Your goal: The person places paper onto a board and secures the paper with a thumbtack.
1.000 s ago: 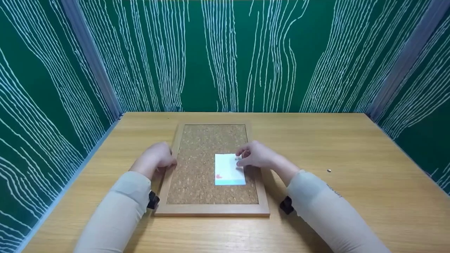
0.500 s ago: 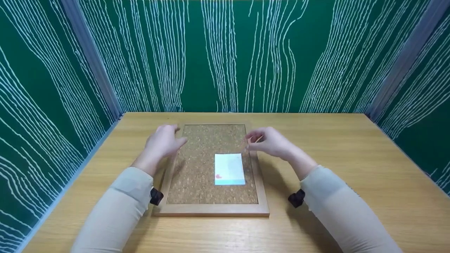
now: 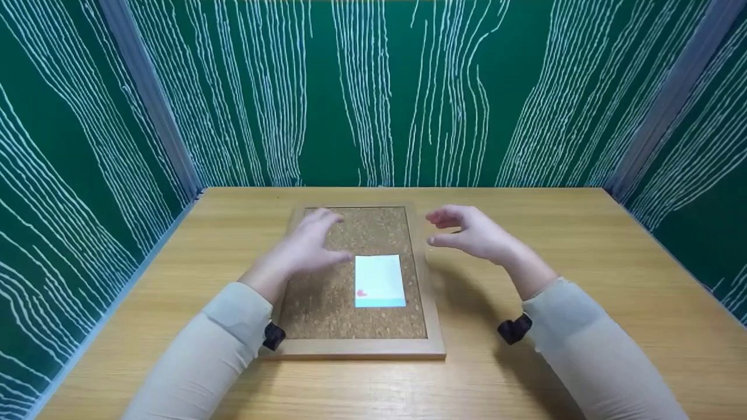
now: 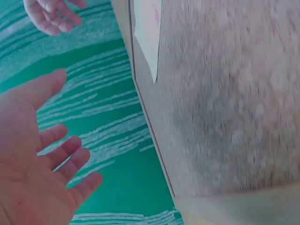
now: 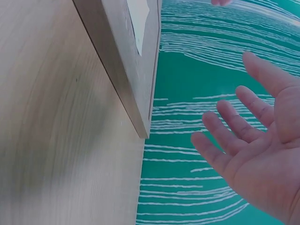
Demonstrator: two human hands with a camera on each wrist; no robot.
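At the left, the bare left hand (image 3: 309, 248) hovers over the left part of the brown rectangular cork board with a pale wooden frame (image 3: 353, 349), fingers and thumb spread, grasping nothing. The board lies flat on the light-brown wooden counter (image 3: 572, 245). It should be stiff and moderately light; its raised rails look the surest hold, one hand to each long side, since the cork face itself gives little to grip.

Right of the cork's middle, towards the near half, lies the white rectangular sheet of paper with a pale blue band and a red mark (image 3: 379, 280). It is likely very light, pliable and easily creased, best pinched at a corner or edge. Whether anything fastens it is too small to tell.

Farther right, the right hand (image 3: 470, 233) hangs beyond the right rail, released, fingers loosely bent and the palm bare.

As for edges, the counter's left side slants down along the green wall with white wavy lines (image 3: 327, 116), with a strip of wood between it and the board. The far rail sits near the wall behind, so lifting looks safer than pushing away. The broadest room lies to the right.
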